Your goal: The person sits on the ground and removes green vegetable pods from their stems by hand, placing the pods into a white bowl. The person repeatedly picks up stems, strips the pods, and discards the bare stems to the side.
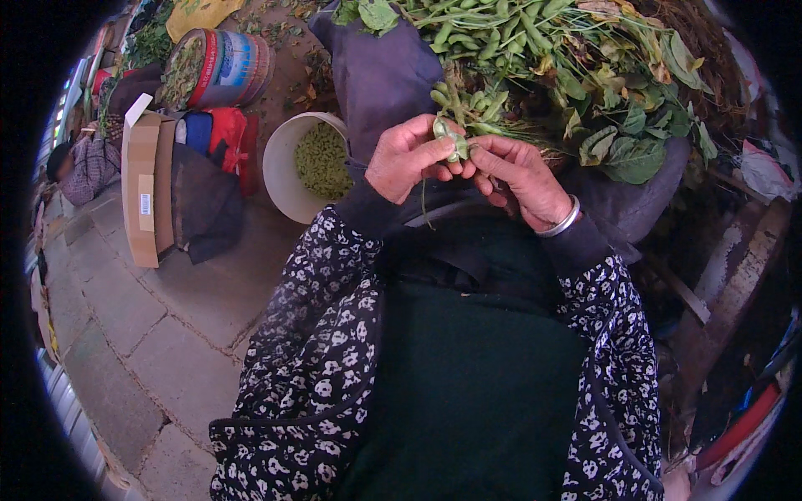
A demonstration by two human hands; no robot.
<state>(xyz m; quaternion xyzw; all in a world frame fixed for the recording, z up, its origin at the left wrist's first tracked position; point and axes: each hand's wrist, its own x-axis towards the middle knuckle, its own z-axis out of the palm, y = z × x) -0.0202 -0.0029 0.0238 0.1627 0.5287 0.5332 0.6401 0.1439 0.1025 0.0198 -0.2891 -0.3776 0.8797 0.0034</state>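
Between both hands, above my lap, is a split green bean pod (452, 139) with its pale inner side showing. My left hand (413, 156) pinches it between thumb and fingers. The fingertips of my right hand (523, 175), with a silver bangle at the wrist, grip the pod's other end. Just beyond the hands, a bunch of bean stalks with green pods (482, 106) lies across my knees. To the left stands a white bucket (282, 166) partly filled with shelled green beans (324, 163).
A heap of pods (495, 31) and leafy stalks (633, 150) spreads at upper right. On the paved floor (182, 357) at left stands a cardboard box (147, 188) with dark cloth (203, 200). Behind it is a printed bucket (225, 69) of plant scraps. Another person (91, 166) is at far left.
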